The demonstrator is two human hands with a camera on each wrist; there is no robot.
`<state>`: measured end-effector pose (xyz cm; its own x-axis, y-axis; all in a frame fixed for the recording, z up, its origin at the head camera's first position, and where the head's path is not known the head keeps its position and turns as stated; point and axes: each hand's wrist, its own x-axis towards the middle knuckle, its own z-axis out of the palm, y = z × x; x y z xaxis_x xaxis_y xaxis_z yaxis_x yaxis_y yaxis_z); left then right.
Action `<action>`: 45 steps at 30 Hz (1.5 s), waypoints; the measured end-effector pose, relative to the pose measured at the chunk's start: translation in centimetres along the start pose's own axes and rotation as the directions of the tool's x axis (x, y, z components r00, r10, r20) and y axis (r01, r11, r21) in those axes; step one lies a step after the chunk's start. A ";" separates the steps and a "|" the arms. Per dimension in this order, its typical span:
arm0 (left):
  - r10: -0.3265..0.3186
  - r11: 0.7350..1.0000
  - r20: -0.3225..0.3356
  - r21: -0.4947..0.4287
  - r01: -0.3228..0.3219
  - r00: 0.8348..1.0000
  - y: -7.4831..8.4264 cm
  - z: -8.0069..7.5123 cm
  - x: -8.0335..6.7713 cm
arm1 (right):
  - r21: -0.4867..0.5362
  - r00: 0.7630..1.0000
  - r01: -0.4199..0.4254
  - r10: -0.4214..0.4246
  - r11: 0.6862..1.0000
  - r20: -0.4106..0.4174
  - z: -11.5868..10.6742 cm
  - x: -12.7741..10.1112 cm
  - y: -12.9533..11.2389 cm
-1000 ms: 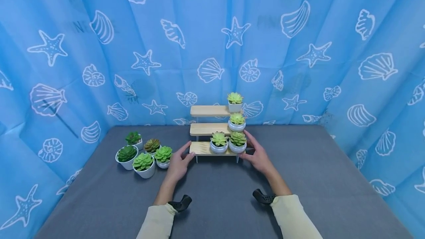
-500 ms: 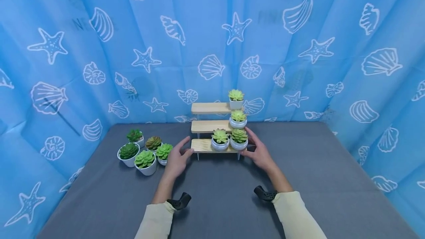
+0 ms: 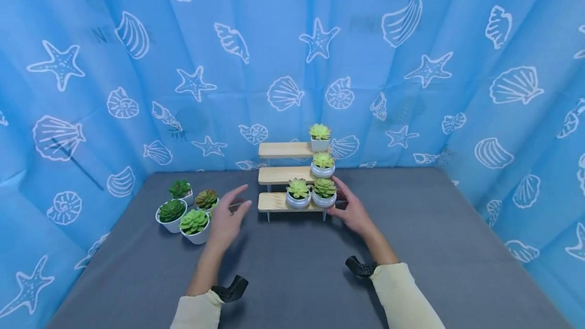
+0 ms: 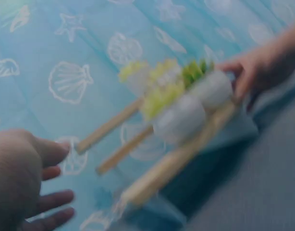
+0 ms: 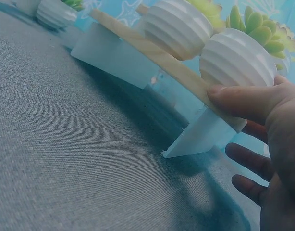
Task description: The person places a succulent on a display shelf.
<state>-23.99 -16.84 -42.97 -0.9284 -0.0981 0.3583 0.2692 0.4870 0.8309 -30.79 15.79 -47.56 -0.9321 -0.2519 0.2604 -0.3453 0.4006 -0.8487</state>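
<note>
A three-tier wooden shelf stand (image 3: 276, 201) with clear legs stands at the middle of the table. Along its right side sit potted artificial succulents: one on the top tier (image 3: 320, 137), one on the middle tier (image 3: 323, 164), two on the bottom tier (image 3: 298, 193). My right hand (image 3: 355, 215) grips the bottom tier's right end; the right wrist view shows its thumb (image 5: 239, 100) on the wood, below a ribbed white pot (image 5: 239, 57). Spread and holding nothing, my left hand (image 3: 226, 222) is apart from the stand, near the left-side pots. The left wrist view is blurred.
Several potted succulents cluster on the left of the grey-covered table (image 3: 292, 278), including a light green one (image 3: 194, 222) and a dark green one (image 3: 171, 211). My left hand partly hides one pot. A blue shell-print curtain (image 3: 292, 39) hangs behind the stand.
My left hand has let go of the stand's left end and moved left towards the clustered pots. My right hand stays at the right end. The head view has shifted slightly.
</note>
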 end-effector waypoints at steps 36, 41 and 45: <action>-0.278 0.904 -0.240 0.264 0.338 0.930 -6.3 -8.5 -5.6 | 0.040 1.000 -0.023 0.023 0.999 0.007 0.2 0.1 0.0; -0.318 0.900 -0.197 0.244 0.360 0.928 -6.9 -8.4 -5.3 | 0.033 1.000 -0.011 0.011 0.999 0.004 0.2 0.1 0.1; -0.339 0.900 -0.188 0.222 0.376 0.922 -7.4 -8.4 -5.1 | 0.035 1.000 -0.015 0.014 0.999 0.014 0.3 0.1 0.2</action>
<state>-19.11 -27.26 -47.31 -0.8989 -0.4188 0.1290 -0.1638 0.5942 0.7875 -30.92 15.59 -47.80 -0.9352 -0.2585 0.2419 -0.3276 0.3729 -0.8681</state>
